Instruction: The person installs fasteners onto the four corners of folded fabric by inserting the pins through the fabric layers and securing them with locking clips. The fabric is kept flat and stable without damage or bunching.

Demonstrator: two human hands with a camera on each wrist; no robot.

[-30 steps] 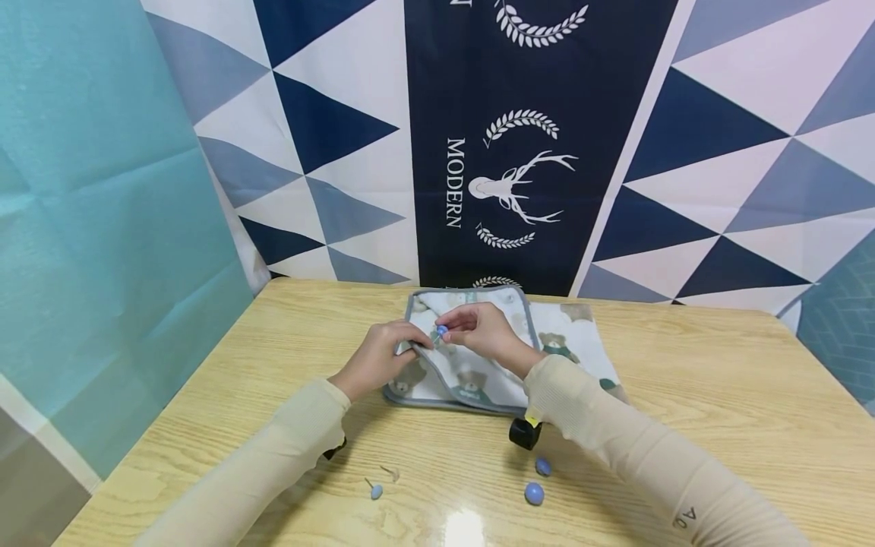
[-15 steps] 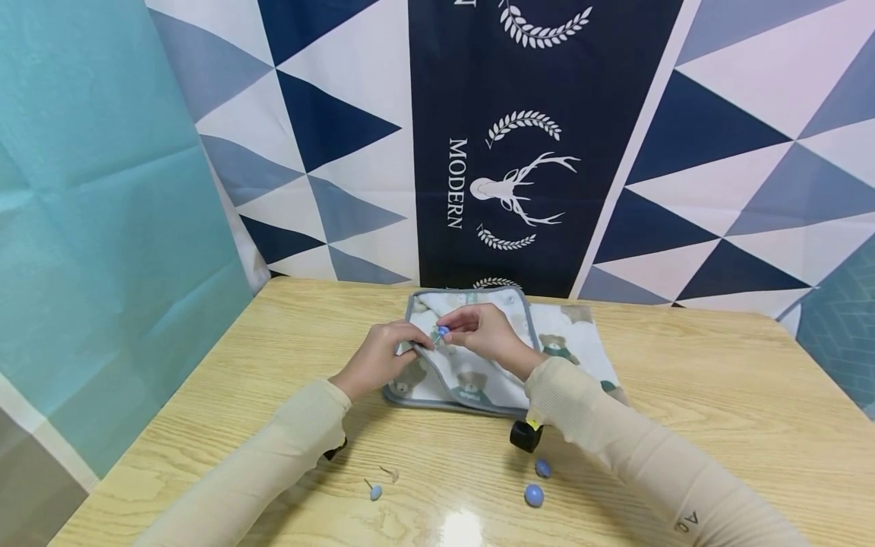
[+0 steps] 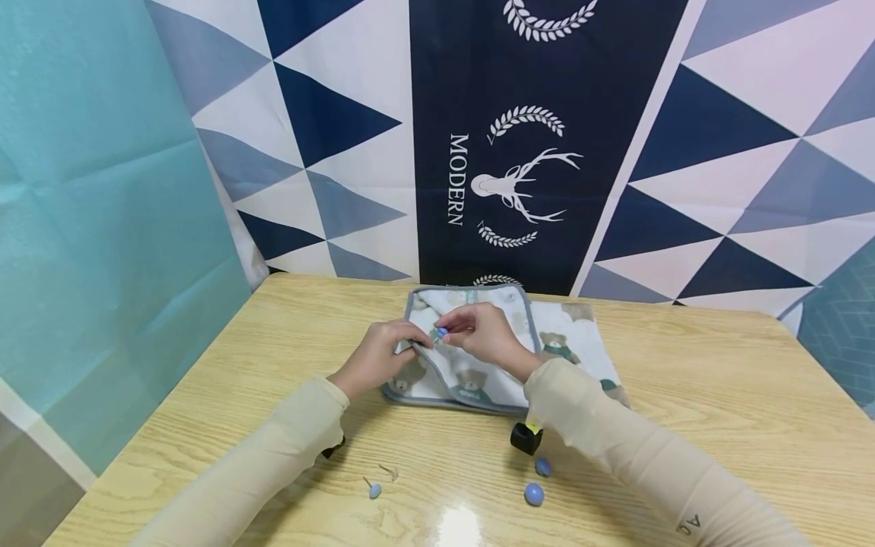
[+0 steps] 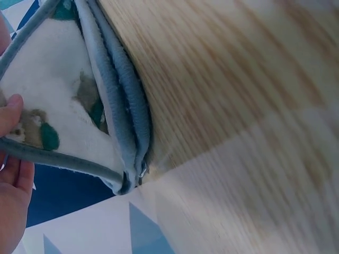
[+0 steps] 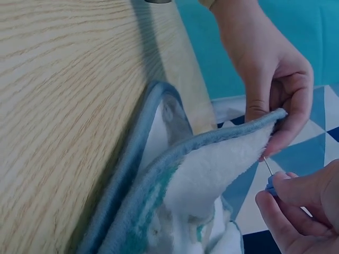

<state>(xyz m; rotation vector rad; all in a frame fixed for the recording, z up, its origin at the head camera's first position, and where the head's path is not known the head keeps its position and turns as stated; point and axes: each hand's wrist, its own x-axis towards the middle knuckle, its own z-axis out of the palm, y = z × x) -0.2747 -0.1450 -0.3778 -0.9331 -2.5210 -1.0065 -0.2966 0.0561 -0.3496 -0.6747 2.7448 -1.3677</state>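
A white bear-print cloth (image 3: 472, 372) with grey-blue edging lies folded on the wooden table. My left hand (image 3: 383, 351) pinches one corner of its upper layer and lifts it; in the left wrist view the thumb (image 4: 10, 114) is on the face, with fingers beneath the edge. My right hand (image 3: 485, 332) pinches the blue head of a pin (image 5: 271, 185) between thumb and fingertips. The pin's thin metal shaft points toward the lifted corner, its tip right at my left fingertips in the right wrist view. Part of the lower layer is hidden under the flap.
Near the front edge lie a pale-blue-headed pin (image 3: 374, 491) and a small thin brownish piece (image 3: 390, 472). Two blue round caps (image 3: 534, 494) sit below my right wrist, which carries a black camera (image 3: 526, 437). A patterned curtain (image 3: 506, 190) hangs behind the table.
The head view tilts very slightly. Both hands keep their places, still pinching the cloth corner and the pin.
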